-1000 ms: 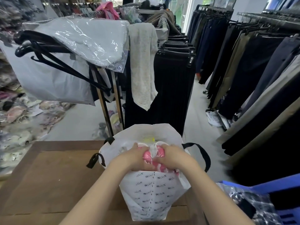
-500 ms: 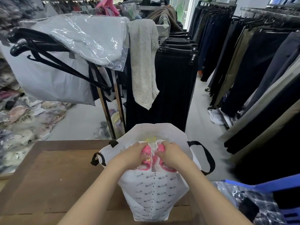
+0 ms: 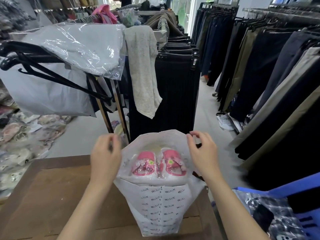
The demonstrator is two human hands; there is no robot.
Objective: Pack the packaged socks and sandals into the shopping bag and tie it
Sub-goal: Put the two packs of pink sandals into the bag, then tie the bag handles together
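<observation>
The white bag (image 3: 161, 205) stood open on the table (image 3: 52, 196), with the wrapped pink sandals (image 3: 158, 163) lying side by side inside it, toes towards the person. The left grip (image 3: 105, 156) was at the bag's left edge, blurred, its fingers curled; whether it held anything could not be told. The right grip (image 3: 202, 151) was at the rim's right corner, fingers arched, thumb tip at the rim; a pinch could not be told.

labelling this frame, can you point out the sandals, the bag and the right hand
sandals (image 3: 145, 161): head view, pink strap of one sandal
bag (image 3: 162, 205): head view, printed front wall
right hand (image 3: 202, 151): head view, back of the hand
</observation>
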